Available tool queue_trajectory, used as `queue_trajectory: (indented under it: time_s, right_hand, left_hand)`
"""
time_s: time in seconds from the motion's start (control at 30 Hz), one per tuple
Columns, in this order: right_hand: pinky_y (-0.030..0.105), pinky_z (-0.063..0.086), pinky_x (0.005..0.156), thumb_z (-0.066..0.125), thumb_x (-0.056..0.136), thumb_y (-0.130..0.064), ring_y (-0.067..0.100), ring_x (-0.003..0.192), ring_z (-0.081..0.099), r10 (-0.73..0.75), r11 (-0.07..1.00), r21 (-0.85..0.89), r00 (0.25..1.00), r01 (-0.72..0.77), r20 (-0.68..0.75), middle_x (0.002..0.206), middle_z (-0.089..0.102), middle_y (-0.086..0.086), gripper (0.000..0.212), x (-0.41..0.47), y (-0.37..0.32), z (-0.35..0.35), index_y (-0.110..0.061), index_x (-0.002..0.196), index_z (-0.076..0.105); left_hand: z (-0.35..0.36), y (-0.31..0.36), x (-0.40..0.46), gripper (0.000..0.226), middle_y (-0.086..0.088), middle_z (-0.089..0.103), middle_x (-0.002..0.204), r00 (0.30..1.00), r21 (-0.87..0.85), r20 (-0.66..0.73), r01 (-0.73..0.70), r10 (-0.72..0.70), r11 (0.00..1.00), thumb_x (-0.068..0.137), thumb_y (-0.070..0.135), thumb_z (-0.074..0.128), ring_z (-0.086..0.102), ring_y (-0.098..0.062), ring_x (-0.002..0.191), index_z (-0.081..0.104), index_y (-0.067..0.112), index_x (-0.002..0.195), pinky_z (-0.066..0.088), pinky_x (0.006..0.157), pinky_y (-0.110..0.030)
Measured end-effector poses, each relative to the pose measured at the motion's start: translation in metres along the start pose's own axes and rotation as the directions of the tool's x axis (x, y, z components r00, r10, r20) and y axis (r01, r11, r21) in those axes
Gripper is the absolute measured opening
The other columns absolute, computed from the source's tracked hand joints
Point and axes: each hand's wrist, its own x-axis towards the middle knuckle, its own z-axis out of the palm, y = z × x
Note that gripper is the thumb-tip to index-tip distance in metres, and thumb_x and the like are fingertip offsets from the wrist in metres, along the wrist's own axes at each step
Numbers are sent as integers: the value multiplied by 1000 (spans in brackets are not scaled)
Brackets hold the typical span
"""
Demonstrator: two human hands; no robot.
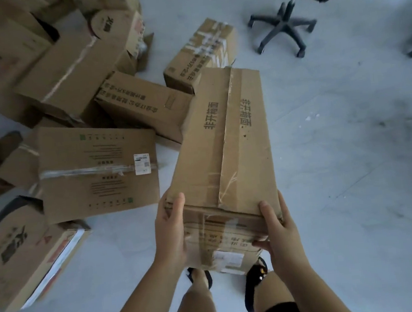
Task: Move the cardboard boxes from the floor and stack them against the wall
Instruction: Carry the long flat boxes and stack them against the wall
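A long taped cardboard box [226,138] with printed characters on top is held off the floor in front of me, its far end pointing away. My left hand [169,232] grips its near left corner, thumb on the top edge. My right hand [278,234] grips the near right corner, fingers curled round the end face. Several other cardboard boxes lie scattered on the floor to the left, among them a flat wide box [97,169] with a white label and a smaller box [143,104] behind it.
A black office chair [285,24] on a wheeled base stands at the upper right. Another taped box [201,52] lies beyond the held one. My feet in black sandals [255,285] stand under the box. Pale bare floor [353,165] stretches to the right.
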Motion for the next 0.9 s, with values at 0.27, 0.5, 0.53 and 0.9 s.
queue_trajectory:
  time_s: [0.27, 0.5, 0.53, 0.9]
  right_hand:
    - [37, 55, 65, 53, 94, -26, 7, 89, 66, -45, 996, -69, 979, 60, 198, 95, 66, -24, 35, -55, -15, -126, -51, 118, 49]
    - [39, 52, 68, 55, 93, -29, 2, 77, 65, 1, 966, -240, 923, 99, 385, 99, 65, -23, 42, -97, -28, -207, -52, 127, 44]
    - [38, 52, 66, 55, 93, -29, 1, 73, 66, 13, 958, -266, 910, 108, 414, 97, 65, -24, 42, -102, -26, -212, -51, 128, 44]
    - [48, 56, 84, 54, 93, -40, 16, 95, 64, 216, 803, -515, 658, 300, 721, 114, 60, -13, 46, -199, 37, -228, -48, 135, 38]
  left_hand:
    - [37, -83, -133, 24, 5, 70, 109, 975, -111, -170, -161, 141, 981, 87, 38, 62, 63, -21, 107, 62, 34, 111, 45, 99, -53]
    - [55, -149, -242, 41, 9, 68, 113, 919, -237, -382, -197, 95, 951, 68, 60, 67, 62, -23, 109, 63, 43, 105, 46, 98, -50]
    - [53, -158, -253, 30, 8, 67, 113, 905, -243, -417, -204, 88, 948, 77, 54, 65, 61, -24, 109, 63, 42, 105, 46, 97, -51]
    - [5, -260, -414, 25, 0, 65, 95, 655, -433, -753, -419, -64, 798, 94, 33, 52, 58, -18, 79, 57, 23, 116, 50, 73, -41]
